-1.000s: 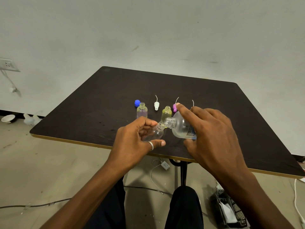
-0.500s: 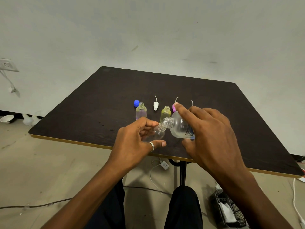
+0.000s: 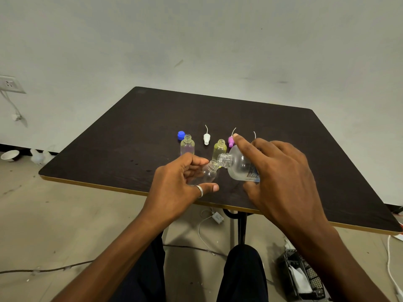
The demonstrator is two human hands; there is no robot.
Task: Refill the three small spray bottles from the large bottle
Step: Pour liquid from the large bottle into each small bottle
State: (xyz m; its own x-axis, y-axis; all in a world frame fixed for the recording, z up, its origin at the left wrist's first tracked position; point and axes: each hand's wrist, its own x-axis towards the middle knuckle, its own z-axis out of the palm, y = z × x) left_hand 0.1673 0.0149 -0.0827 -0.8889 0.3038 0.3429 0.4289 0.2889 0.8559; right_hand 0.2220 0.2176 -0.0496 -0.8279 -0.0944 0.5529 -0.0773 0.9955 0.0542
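The pour looks to be under way. The left hand (image 3: 176, 188) is wrapped round a small clear bottle (image 3: 209, 174), held tilted above the front edge of the desk (image 3: 218, 110). The right hand (image 3: 281, 179) grips the large bottle (image 3: 238, 165), tipped so its open mouth sits right at the small one's mouth. No stream is discernible.

Toward the desk's middle, a pale bottle (image 3: 187, 146) and a yellow bottle (image 3: 219, 149) stand upright and uncapped; I cannot tell whether either is filled. A blue cap (image 3: 181, 135), a white spray head (image 3: 206, 138) and a pink spray head (image 3: 230, 141) lie beside them. By my judgement, refitting the tops is left to do for all three.
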